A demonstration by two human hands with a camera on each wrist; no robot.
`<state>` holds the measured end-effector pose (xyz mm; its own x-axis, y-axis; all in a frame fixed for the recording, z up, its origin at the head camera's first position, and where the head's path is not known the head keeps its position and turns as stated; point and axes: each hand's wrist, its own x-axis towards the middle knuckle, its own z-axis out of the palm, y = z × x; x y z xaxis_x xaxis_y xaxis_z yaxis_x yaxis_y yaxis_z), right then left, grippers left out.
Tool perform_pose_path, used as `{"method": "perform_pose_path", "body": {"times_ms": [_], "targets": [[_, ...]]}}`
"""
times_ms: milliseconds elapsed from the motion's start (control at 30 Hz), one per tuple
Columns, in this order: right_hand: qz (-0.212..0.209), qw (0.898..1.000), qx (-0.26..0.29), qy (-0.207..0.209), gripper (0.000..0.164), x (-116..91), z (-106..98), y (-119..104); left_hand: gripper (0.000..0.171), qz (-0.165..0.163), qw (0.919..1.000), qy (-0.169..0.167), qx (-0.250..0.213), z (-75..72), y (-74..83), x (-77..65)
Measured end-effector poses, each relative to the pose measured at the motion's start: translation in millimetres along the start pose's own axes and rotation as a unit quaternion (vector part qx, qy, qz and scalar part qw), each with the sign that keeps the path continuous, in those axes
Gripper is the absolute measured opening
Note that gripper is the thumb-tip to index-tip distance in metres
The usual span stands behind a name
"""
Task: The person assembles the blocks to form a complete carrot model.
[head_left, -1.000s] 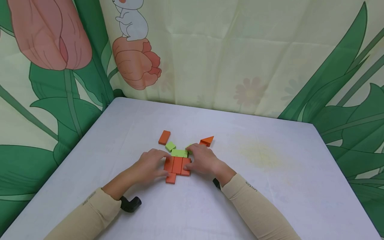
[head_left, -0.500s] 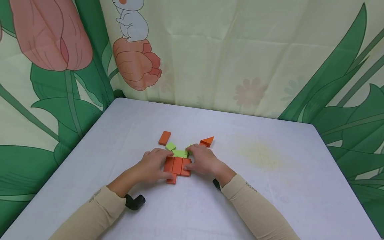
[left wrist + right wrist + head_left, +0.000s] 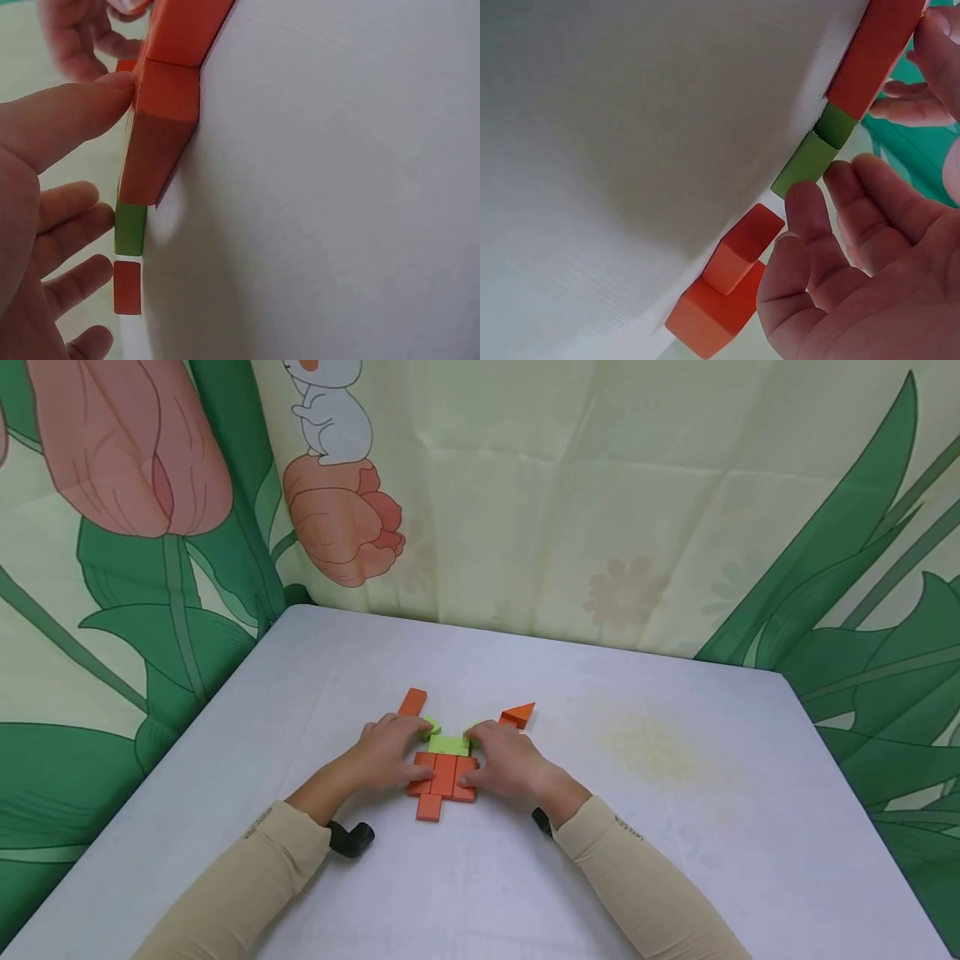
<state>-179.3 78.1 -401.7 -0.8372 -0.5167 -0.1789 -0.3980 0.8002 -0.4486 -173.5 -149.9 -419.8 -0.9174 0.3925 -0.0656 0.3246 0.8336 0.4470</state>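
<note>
Flat orange blocks (image 3: 444, 777) stand side by side on the table, with a green block (image 3: 448, 746) along their far edge. A small orange block (image 3: 429, 808) adjoins their near side. My left hand (image 3: 386, 752) spreads over the left end; in the left wrist view its thumb touches an orange block (image 3: 161, 142), with fingers beside a green block (image 3: 130, 229). My right hand (image 3: 512, 757) spans the right end. Its thumb touches the rightmost orange block (image 3: 877, 56), and its fingertips are at a green block (image 3: 806, 165), mostly hidden from the head view.
Beyond the left hand lies an orange rectangular block (image 3: 413, 701), partly covered. An orange triangular block (image 3: 517, 714) sits atop another orange piece behind the right hand. The white tabletop (image 3: 675, 843) ends at a patterned curtain (image 3: 525, 510).
My left hand has moved right and slightly away from me, now covering part of the left green block and the orange block behind it. The right hand stays in place.
</note>
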Motion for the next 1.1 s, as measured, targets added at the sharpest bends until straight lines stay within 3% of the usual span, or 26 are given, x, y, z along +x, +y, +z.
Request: {"method": "perform_pose_path", "body": {"times_ms": [267, 467, 600, 933, 1100], "targets": [[-0.003, 1.000, -0.007, 0.002, 0.067, -4, -7, 3, 0.068, -0.005, 0.9999, -0.008, 0.011, -1.3, 3.9, 1.6], [0.032, 0.999, 0.012, 0.037, 0.063, -13, -16, 22, 0.068, -0.020, 0.9996, -0.010, 0.019, -1.8, 6.0, 1.8], [0.039, 0.998, 0.020, 0.036, 0.058, -17, -16, 34, 0.068, -0.020, 0.9995, -0.007, 0.022, -3.2, 5.8, 1.3], [0.010, 0.999, 0.027, 0.042, 0.041, -26, -17, 40, 0.068, -0.020, 0.9994, -0.008, 0.026, -4.0, 5.8, 1.2], [0.009, 0.997, 0.056, 0.044, 0.042, -29, -18, 37, 0.068, -0.020, 0.9994, -0.008, 0.026, -3.7, 5.9, 1.0]]}}
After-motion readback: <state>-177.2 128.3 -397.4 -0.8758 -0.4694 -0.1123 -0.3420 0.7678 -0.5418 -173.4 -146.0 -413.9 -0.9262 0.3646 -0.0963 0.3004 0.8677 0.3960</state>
